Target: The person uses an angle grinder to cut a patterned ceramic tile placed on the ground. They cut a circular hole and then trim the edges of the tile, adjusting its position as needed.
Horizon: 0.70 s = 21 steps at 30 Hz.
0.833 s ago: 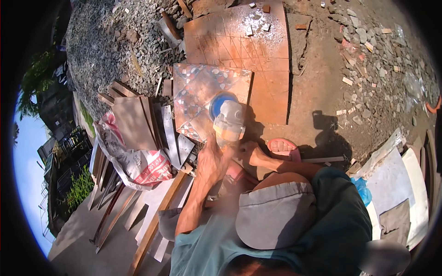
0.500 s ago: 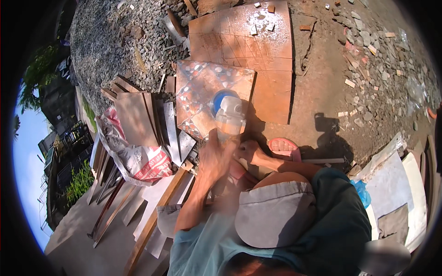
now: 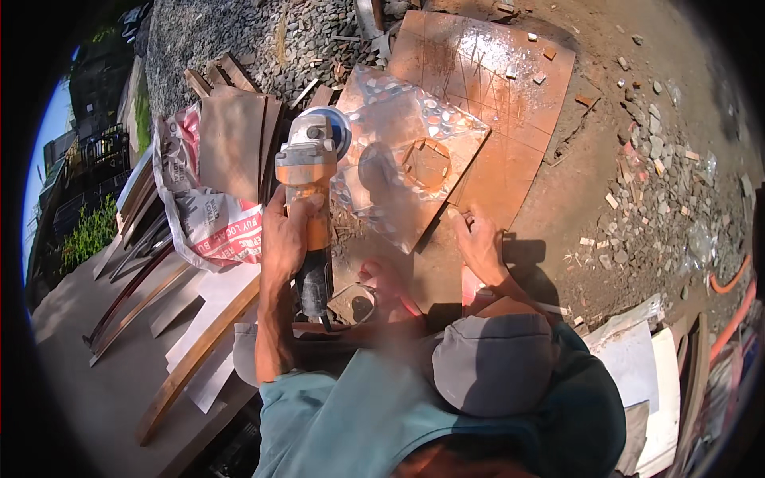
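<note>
An angle grinder (image 3: 307,227) with an orange and grey body is upright in my left hand (image 3: 284,239), fingers wrapped round it. Its blue disc (image 3: 338,131) overhangs the left edge of a patterned tile (image 3: 390,103). On the tile is a round brown patch (image 3: 426,163) crossed by straight lines; I cannot tell whether it is cut through. The tile rests over a larger brown board (image 3: 510,127). My right hand (image 3: 480,245) is closed, its fingertips close to the tile's near right edge; what they hold, if anything, is hidden.
Left of the grinder stand leaning tile pieces (image 3: 231,143) and a white and red sack (image 3: 215,219). A wooden strip (image 3: 199,358) runs alongside. Gravel (image 3: 207,48) lies beyond, rubble (image 3: 637,183) to the right. Small offcuts (image 3: 539,78) dot the board.
The grinder has lifted off the tile and moved left in my left hand, uncovering the round patch. My right hand has moved right, away from the grinder. The view has turned.
</note>
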{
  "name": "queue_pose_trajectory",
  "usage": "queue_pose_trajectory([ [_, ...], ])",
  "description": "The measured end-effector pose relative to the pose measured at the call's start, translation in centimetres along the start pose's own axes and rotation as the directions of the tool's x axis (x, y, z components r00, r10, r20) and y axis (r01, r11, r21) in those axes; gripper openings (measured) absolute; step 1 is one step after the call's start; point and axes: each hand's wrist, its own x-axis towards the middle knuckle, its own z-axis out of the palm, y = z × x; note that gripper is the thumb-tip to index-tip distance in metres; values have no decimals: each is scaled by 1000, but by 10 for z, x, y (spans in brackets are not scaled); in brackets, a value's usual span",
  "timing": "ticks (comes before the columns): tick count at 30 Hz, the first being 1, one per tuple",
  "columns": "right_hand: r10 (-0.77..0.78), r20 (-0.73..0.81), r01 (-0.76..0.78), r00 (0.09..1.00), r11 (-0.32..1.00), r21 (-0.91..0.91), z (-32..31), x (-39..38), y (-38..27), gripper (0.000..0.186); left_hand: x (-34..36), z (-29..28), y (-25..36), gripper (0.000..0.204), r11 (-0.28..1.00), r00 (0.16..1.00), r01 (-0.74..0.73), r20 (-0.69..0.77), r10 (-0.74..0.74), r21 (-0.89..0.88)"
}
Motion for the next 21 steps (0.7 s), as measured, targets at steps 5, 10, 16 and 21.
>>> queue_pose_trajectory([
  [5,-602,-236,401,763,727,-557,-40,122,-48,50,12,-14,-11,32,999,999,-25,-25,24,-46],
  [10,-275,98,266,956,683,-680,-29,161,-76,71,21,-22,-21,35,994,999,-50,5,51,-102],
  [16,-72,427,144,901,980,-138,-58,173,-83,57,24,-22,-34,37,989,995,36,93,-23,-142],
  [21,72,283,-54,956,996,-68,-66,165,-57,36,10,-5,-28,37,979,982,-73,158,103,-189],
])
